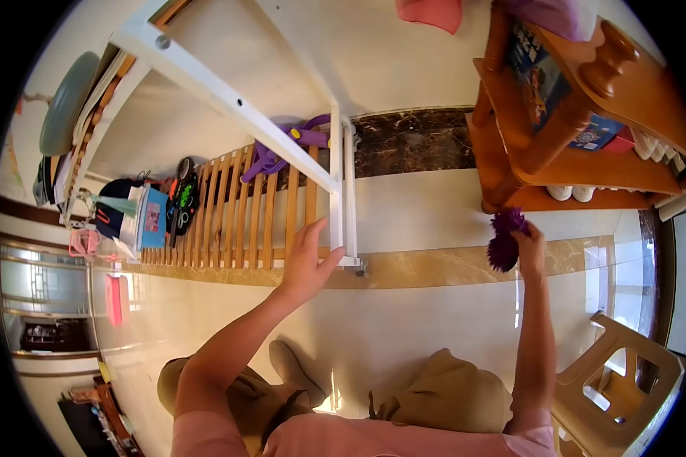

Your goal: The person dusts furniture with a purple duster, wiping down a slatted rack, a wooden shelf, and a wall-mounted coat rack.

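Note:
A fluffy dark purple duster or cloth (504,241) hangs from my right hand (531,245), whose fingers are closed on it. It is just below the front corner of the brown wooden shelf (511,199). My left hand (312,263) is at the end of the white metal frame (336,213), fingers apart, with the thumb beside the lower corner of the post. Whether the palm touches the frame cannot be made out. Wooden slats (244,206) run leftward from that post.
On the slats are a purple item (263,164), black and green things (181,202) and a blue box (152,218). A beige stool (625,381) stands at lower right. White shoes (572,193) sit on the lower shelf. A pink object (115,298) is at left.

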The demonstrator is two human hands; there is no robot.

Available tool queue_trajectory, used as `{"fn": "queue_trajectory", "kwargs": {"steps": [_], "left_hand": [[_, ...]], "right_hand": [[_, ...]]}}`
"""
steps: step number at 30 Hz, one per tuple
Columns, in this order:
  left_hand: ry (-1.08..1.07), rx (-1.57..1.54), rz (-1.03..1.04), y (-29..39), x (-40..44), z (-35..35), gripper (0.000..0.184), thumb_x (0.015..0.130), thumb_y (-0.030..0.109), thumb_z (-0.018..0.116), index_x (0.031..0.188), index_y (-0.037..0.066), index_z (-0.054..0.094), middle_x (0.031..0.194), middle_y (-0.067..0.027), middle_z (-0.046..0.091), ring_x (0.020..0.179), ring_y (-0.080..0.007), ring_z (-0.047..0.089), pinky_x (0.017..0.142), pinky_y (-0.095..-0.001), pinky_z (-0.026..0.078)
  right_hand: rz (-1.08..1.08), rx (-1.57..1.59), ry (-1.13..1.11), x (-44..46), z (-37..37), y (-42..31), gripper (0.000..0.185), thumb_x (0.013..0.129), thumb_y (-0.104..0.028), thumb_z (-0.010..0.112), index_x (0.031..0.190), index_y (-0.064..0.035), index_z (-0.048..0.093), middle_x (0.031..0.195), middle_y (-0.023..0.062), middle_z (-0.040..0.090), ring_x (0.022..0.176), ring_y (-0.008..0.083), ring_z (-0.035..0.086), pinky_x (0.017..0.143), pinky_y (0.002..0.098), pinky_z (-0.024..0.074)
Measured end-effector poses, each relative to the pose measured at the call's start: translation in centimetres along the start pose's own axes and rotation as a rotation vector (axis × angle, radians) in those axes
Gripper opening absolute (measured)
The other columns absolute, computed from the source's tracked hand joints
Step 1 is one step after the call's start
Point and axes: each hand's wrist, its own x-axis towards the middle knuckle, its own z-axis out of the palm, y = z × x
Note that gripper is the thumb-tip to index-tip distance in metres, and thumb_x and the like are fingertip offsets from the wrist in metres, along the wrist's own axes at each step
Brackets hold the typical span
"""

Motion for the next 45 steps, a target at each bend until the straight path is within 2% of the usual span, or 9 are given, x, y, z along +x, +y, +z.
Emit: {"fn": "queue_trajectory", "kwargs": {"steps": [5, 8, 13, 15, 18, 23, 27, 31, 45], "left_hand": [[0.077, -0.012, -0.093, -1.3, 0.9, 2.7, 0.066, 0.093, 0.029, 0.067, 0.143, -0.002, 0.037, 0.13, -0.0199, 0.055, 0.12, -0.0298, 0.054, 0.103, -0.0388, 0.042], [-0.017, -0.582, -0.403, -1.6, 1.4, 4.3, 0.053, 0.094, 0.02, 0.062, 0.139, -0.003, 0.043, 0.105, -0.0089, 0.066, 0.091, -0.0141, 0.062, 0.078, -0.029, 0.051], [0.063, -0.665, -0.47, 1.0, -0.8, 3.2, 0.06, 0.092, 0.02, 0.066, 0.141, -0.002, 0.041, 0.125, -0.0141, 0.058, 0.102, -0.0208, 0.061, 0.087, -0.0339, 0.05], [0.285, -0.225, 0.078, 2.5, -1.7, 2.6, 0.072, 0.09, 0.018, 0.07, 0.148, -0.001, 0.033, 0.144, -0.0153, 0.043, 0.129, -0.0248, 0.047, 0.103, -0.0375, 0.042], [0.25, -0.511, 0.128, 3.7, -1.3, 4.0, 0.087, 0.086, 0.014, 0.074, 0.154, 0.001, 0.02, 0.149, -0.015, 0.036, 0.137, -0.0269, 0.038, 0.107, -0.0379, 0.039], [0.356, -1.048, -0.406, 3.6, -1.4, 1.4, 0.033, 0.093, 0.009, 0.062, 0.125, 0.005, 0.052, 0.107, -0.0036, 0.064, 0.089, -0.0089, 0.061, 0.074, -0.0247, 0.052], [0.508, -1.063, -0.481, 1.9, 1.8, 0.0, 0.035, 0.091, 0.01, 0.064, 0.123, 0.004, 0.053, 0.11, -0.0063, 0.063, 0.091, -0.0133, 0.062, 0.07, -0.0268, 0.052], [0.297, -0.23, -0.167, -0.4, 4.1, 3.4, 0.043, 0.079, 0.014, 0.075, 0.116, 0.001, 0.057, 0.112, -0.0137, 0.061, 0.09, -0.0215, 0.062, 0.073, -0.0312, 0.052], [0.288, -0.386, -0.402, 0.1, 6.4, 4.4, 0.041, 0.088, 0.024, 0.07, 0.112, -0.002, 0.05, 0.1, -0.0207, 0.063, 0.094, -0.0376, 0.062, 0.083, -0.0439, 0.048]], "right_hand": [[0.235, 0.563, -0.194, -5.4, 6.0, -1.3, 0.024, 0.088, 0.004, 0.057, 0.11, 0.0021, 0.065, 0.097, 0.0077, 0.07, 0.086, 0.0171, 0.067, 0.081, 0.0295, 0.0562], [0.225, 0.592, -0.333, -7.1, 10.0, -4.9, 0.026, 0.087, 0.005, 0.059, 0.112, 0.0056, 0.063, 0.1, 0.0104, 0.069, 0.088, 0.0176, 0.067, 0.082, 0.0293, 0.0563], [0.154, 0.658, -0.454, -8.1, 15.5, -12.4, 0.028, 0.086, 0.004, 0.063, 0.114, 0.0034, 0.063, 0.102, 0.0088, 0.069, 0.09, 0.017, 0.066, 0.086, 0.0307, 0.0544], [0.078, 0.701, -0.503, -8.4, 18.5, -14.2, 0.027, 0.087, 0.0, 0.065, 0.114, 0.002, 0.064, 0.103, 0.0075, 0.07, 0.092, 0.0161, 0.066, 0.087, 0.031, 0.0532], [0.159, 0.639, -0.686, -9.8, 22.8, -13.8, 0.038, 0.093, -0.018, 0.066, 0.126, 0.0019, 0.059, 0.111, 0.0081, 0.068, 0.101, 0.0157, 0.063, 0.093, 0.0297, 0.0487], [0.06, 0.372, -0.869, -13.6, 22.3, -14.0, 0.052, 0.098, -0.032, 0.061, 0.138, -0.0005, 0.05, 0.117, 0.0075, 0.062, 0.109, 0.0152, 0.058, 0.098, 0.0297, 0.0444], [0.0, 0.24, -0.757, -13.1, 22.9, -9.4, 0.04, 0.098, -0.027, 0.062, 0.131, -0.0052, 0.056, 0.11, 0.0049, 0.064, 0.107, 0.0129, 0.059, 0.091, 0.0283, 0.0474], [-0.108, 0.028, -0.778, -13.7, 22.9, -9.5, 0.035, 0.097, -0.023, 0.062, 0.127, -0.0052, 0.058, 0.108, 0.0089, 0.067, 0.096, 0.0178, 0.065, 0.085, 0.0316, 0.0515], [-0.131, -0.145, -0.74, -14.4, 24.2, -7.1, 0.035, 0.093, -0.019, 0.066, 0.122, -0.004, 0.055, 0.102, 0.0114, 0.068, 0.087, 0.0201, 0.066, 0.077, 0.0335, 0.0529]]}}
